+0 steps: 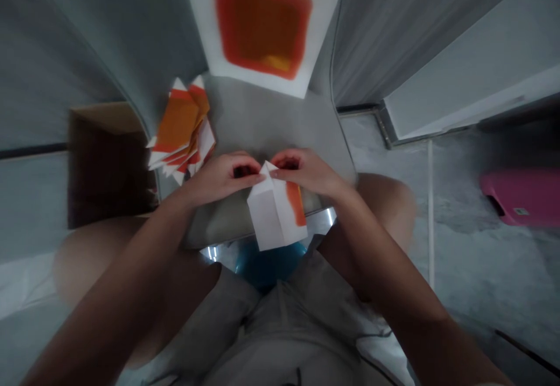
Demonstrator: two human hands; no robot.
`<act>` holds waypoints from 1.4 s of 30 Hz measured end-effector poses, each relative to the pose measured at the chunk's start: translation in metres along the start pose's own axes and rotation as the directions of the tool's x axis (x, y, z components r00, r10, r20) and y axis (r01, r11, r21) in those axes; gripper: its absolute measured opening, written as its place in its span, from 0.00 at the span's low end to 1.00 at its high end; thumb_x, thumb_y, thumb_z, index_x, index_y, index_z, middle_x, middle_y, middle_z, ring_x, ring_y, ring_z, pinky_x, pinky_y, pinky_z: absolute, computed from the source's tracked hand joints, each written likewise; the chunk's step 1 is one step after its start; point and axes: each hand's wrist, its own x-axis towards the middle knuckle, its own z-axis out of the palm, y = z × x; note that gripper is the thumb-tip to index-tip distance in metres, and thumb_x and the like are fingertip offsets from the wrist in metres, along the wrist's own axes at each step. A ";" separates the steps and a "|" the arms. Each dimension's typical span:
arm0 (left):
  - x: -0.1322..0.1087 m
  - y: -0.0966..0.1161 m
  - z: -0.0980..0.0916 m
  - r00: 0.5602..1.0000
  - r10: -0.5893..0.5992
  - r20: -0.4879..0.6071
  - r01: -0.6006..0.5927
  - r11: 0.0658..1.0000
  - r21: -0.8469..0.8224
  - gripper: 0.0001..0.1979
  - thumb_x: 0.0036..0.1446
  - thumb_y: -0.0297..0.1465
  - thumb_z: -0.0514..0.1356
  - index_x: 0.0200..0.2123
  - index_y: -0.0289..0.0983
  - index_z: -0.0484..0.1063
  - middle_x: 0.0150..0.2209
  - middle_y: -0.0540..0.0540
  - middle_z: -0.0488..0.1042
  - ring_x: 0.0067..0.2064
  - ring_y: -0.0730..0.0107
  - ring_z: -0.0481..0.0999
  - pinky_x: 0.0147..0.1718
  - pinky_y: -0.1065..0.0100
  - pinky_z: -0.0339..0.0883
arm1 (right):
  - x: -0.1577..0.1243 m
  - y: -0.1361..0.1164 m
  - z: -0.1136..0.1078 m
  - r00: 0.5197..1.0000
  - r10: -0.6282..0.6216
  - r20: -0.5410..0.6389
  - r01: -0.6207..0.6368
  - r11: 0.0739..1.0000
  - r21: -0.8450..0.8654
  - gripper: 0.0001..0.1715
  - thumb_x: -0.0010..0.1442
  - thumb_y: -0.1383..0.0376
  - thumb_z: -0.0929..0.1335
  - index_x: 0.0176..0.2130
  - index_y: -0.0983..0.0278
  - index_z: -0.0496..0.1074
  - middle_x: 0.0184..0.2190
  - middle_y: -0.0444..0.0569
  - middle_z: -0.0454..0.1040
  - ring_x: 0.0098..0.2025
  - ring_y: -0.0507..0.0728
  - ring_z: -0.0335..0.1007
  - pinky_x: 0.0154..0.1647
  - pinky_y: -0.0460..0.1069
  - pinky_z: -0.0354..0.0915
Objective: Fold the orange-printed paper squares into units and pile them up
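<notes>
We are seeing a white folded paper (269, 214) striped orange along one side, orange-and-white folded papers (180, 129) beside it, and a white sheet (262, 24) bearing a red-orange square.

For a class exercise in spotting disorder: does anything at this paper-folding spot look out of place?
The folded orange-and-white papers lie in a loose, fanned heap, sheets askew. A pink object also lies apart from the work, on the floor.

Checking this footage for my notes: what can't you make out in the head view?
In the head view:
Folded paper: upper part hidden by the left hand and right hand.
Stack: lower sheets hidden by the upper ones.
Box: inside too dark.
Pink object: cut off by the right edge.
</notes>
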 end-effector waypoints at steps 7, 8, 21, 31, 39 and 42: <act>-0.007 0.011 0.002 0.989 -0.138 0.061 0.146 0.976 -0.160 0.17 0.63 0.48 0.64 0.44 0.40 0.79 0.36 0.49 0.82 0.38 0.67 0.79 0.36 0.69 0.69 | 0.001 0.006 0.002 0.999 -0.003 0.042 0.002 1.000 0.028 0.15 0.56 0.58 0.77 0.43 0.61 0.81 0.39 0.47 0.83 0.42 0.56 0.78 0.42 0.49 0.74; -0.008 0.012 0.002 0.988 -0.138 0.065 0.147 0.975 -0.166 0.17 0.63 0.47 0.64 0.44 0.40 0.79 0.36 0.49 0.82 0.39 0.67 0.80 0.36 0.69 0.69 | 0.000 0.006 0.002 0.999 -0.006 0.045 0.005 1.000 0.023 0.15 0.56 0.58 0.77 0.43 0.60 0.81 0.39 0.47 0.83 0.42 0.56 0.79 0.42 0.49 0.74; -0.007 0.007 0.008 0.990 -0.136 0.035 0.141 0.963 -0.230 0.16 0.62 0.44 0.66 0.47 0.41 0.78 0.38 0.49 0.83 0.40 0.67 0.81 0.39 0.68 0.72 | -0.004 0.004 0.006 0.998 -0.047 0.051 0.052 0.994 -0.093 0.16 0.64 0.54 0.72 0.48 0.56 0.84 0.46 0.43 0.85 0.49 0.58 0.79 0.51 0.52 0.73; -0.007 0.002 0.007 0.986 -0.154 0.067 0.165 0.962 -0.216 0.19 0.60 0.48 0.67 0.48 0.42 0.78 0.40 0.48 0.84 0.42 0.63 0.82 0.39 0.66 0.71 | -0.005 0.001 0.006 0.994 -0.046 0.096 0.052 0.997 -0.063 0.16 0.62 0.54 0.73 0.46 0.57 0.84 0.43 0.43 0.84 0.43 0.55 0.78 0.42 0.48 0.71; -0.006 0.005 0.005 0.987 -0.147 0.067 0.157 0.969 -0.191 0.21 0.61 0.51 0.66 0.48 0.42 0.79 0.40 0.49 0.84 0.41 0.65 0.81 0.40 0.67 0.70 | -0.004 -0.004 0.010 0.999 -0.006 0.034 0.007 0.999 -0.032 0.19 0.57 0.50 0.76 0.42 0.59 0.83 0.39 0.44 0.83 0.41 0.55 0.77 0.39 0.48 0.69; -0.005 0.006 0.005 0.987 -0.152 0.055 0.160 0.966 -0.201 0.21 0.61 0.51 0.66 0.47 0.41 0.79 0.38 0.49 0.83 0.40 0.66 0.80 0.38 0.68 0.69 | -0.003 -0.002 0.013 1.000 0.008 -0.011 -0.008 0.999 -0.040 0.20 0.56 0.50 0.77 0.42 0.60 0.82 0.38 0.45 0.83 0.39 0.55 0.76 0.38 0.48 0.69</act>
